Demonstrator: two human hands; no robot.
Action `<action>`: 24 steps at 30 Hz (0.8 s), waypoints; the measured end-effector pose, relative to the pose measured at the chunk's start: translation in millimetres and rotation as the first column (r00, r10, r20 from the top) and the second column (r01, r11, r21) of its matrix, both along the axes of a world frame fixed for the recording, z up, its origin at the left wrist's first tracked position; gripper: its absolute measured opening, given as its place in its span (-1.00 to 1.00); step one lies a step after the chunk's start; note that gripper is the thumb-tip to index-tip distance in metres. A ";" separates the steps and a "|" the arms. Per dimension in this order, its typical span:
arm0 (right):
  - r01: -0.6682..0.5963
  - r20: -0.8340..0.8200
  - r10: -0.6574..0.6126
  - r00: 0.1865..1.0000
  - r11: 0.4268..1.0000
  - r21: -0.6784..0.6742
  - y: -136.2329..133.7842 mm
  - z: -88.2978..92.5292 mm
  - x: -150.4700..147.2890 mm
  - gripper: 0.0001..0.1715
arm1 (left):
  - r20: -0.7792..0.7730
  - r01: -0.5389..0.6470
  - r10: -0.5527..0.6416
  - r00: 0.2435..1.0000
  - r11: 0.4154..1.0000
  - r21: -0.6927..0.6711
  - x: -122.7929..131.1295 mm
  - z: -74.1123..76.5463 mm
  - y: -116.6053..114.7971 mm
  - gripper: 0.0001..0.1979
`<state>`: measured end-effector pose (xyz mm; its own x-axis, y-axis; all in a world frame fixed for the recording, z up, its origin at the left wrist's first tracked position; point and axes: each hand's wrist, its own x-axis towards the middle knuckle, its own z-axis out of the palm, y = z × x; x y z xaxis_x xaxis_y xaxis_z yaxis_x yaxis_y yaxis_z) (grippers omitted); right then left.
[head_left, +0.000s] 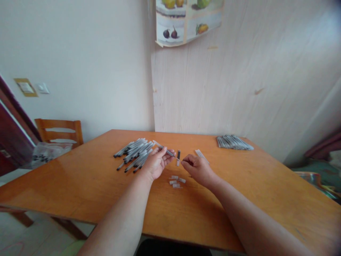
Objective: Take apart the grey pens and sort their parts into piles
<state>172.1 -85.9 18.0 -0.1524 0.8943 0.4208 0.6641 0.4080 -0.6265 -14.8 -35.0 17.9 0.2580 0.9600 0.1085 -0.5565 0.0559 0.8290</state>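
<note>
My left hand [157, 163] is closed around a slim grey pen [168, 152], its thin tip pointing right and down toward my other hand. Just beyond that tip, my right hand [197, 167] has its fingers pinched together; whatever they hold, if anything, is too small to make out. A pile of grey pens with black ends [135, 153] lies left of my left hand. Between the hands, a little farther off, lies a narrow black-and-clear piece [178, 157]. Several small clear caps [176, 182] are on the table nearer to me. Pale slender sticks [200, 154] lie behind my right hand.
The wooden table [112, 193] reaches to the wall. A flat bundle of pens [233, 142] lies at the far right corner. At left stand a wooden chair [60, 127] and a clear plastic bag [48, 154] with dark pieces. A fruit picture [189, 21] hangs above.
</note>
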 end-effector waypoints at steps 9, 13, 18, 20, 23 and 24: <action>-0.020 0.057 0.023 0.998 0.998 -0.053 -4.3 12.3 18.5 -0.72 | 0.125 -0.272 0.280 0.952 0.959 -0.078 -25.4 7.1 15.0 -0.93; 0.112 0.134 -0.109 0.985 0.994 -0.012 1.0 9.9 26.1 -0.71 | 0.091 -0.388 0.394 0.915 0.918 -0.076 -32.3 4.2 19.9 -0.92; 0.385 0.341 -0.354 0.871 0.923 -0.024 5.6 5.8 25.1 -0.70 | -0.096 -0.442 0.441 0.892 0.897 0.009 -26.2 -2.7 19.2 -0.85; 0.446 0.413 -0.395 0.821 0.895 -0.031 5.3 5.9 22.0 -0.68 | -0.202 -0.437 0.440 0.875 0.897 0.059 -20.3 -5.1 17.0 -0.83; 0.486 0.494 -0.406 0.768 0.873 -0.038 5.1 6.3 17.6 -0.65 | -0.354 -0.393 0.429 0.831 0.903 0.171 -11.9 -11.0 14.9 -0.84; 0.490 0.514 -0.402 0.757 0.871 -0.040 5.3 6.2 16.3 -0.64 | -0.397 -0.367 0.421 0.815 0.907 0.208 -9.7 -14.0 15.0 -0.85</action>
